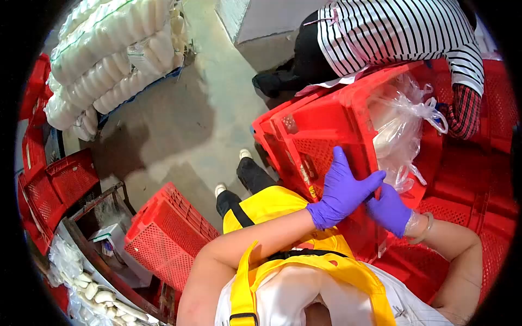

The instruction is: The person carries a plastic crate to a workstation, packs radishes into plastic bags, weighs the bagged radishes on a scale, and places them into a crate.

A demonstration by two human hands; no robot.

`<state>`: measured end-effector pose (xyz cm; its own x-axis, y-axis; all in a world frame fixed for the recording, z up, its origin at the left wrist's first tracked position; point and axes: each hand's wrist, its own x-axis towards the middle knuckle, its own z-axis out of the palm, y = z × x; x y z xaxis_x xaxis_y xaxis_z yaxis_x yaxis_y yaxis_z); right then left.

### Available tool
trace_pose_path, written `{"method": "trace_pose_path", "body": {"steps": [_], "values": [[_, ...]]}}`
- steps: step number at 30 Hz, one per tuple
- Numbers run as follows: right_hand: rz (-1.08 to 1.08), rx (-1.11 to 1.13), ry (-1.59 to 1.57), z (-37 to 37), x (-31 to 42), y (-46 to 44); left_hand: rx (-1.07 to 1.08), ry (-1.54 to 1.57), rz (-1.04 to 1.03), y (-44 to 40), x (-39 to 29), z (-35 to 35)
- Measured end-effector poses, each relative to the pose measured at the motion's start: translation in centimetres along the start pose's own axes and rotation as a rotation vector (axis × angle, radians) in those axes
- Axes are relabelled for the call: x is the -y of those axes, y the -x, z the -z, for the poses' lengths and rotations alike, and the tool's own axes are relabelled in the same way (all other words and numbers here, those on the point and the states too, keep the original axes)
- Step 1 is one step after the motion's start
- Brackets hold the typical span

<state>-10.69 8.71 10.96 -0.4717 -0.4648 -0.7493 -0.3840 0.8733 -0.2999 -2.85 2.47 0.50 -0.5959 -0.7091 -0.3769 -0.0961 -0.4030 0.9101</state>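
My left hand [343, 190], in a purple glove, lies over the side and rim of a tilted red plastic crate [361, 117]. One finger is stretched up along the crate and the thumb points right, apart from it. Close against it is my right hand [390, 211], also gloved in purple, with a bracelet at the wrist. Its fingertips are hidden behind the left hand, so its grip cannot be made out. A knotted clear plastic bag [399, 130] with pale contents sits in the crate's opening, just beyond my hands.
A person in a striped top [397, 32] bends over the crates at upper right. Wrapped stacks of white goods [117, 54] stand at upper left. Another red crate [168, 236] is at lower left, near a metal-edged bin [81, 250] and pale pieces [106, 296] in plastic.
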Motion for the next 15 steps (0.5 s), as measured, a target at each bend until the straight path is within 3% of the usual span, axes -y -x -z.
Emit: {"method": "trace_pose_path", "body": {"steps": [3,5,6,7,8,9,10,11,13,15], "values": [[0.042,-0.095,-0.020,-1.0,-0.5,0.0,0.002,0.089,-0.108,0.1,0.7,1.7],[0.008,-0.144,-0.109,-1.6,0.0,-0.2,0.341,0.415,0.008,-0.7,3.2,4.3],[-0.032,-0.184,-0.054,-1.8,0.3,-0.1,0.336,0.620,0.024,-0.9,6.7,4.9],[-0.073,-0.221,-0.001,-1.9,0.6,-0.1,0.287,0.688,0.090,-1.3,9.7,6.5],[-0.033,-0.239,-0.059,-1.9,0.8,0.0,0.217,0.526,0.194,-1.7,11.0,8.4],[0.000,-0.256,-0.111,-2.1,1.3,0.3,0.254,0.522,0.359,-3.9,18.3,9.3],[-0.022,-0.296,-0.119,-2.5,2.1,0.5,0.169,0.558,0.641,-4.2,19.6,10.6],[-0.036,-0.332,-0.117,-2.6,2.5,0.4,0.285,0.704,0.780,-5.9,23.9,11.2],[-0.021,-0.407,-0.101,-2.9,1.6,0.1,0.231,0.699,0.753,-6.4,23.5,9.8],[-0.057,-0.456,-0.101,-3.7,1.4,0.8,0.349,0.733,0.738,-8.1,29.8,7.3]]}}
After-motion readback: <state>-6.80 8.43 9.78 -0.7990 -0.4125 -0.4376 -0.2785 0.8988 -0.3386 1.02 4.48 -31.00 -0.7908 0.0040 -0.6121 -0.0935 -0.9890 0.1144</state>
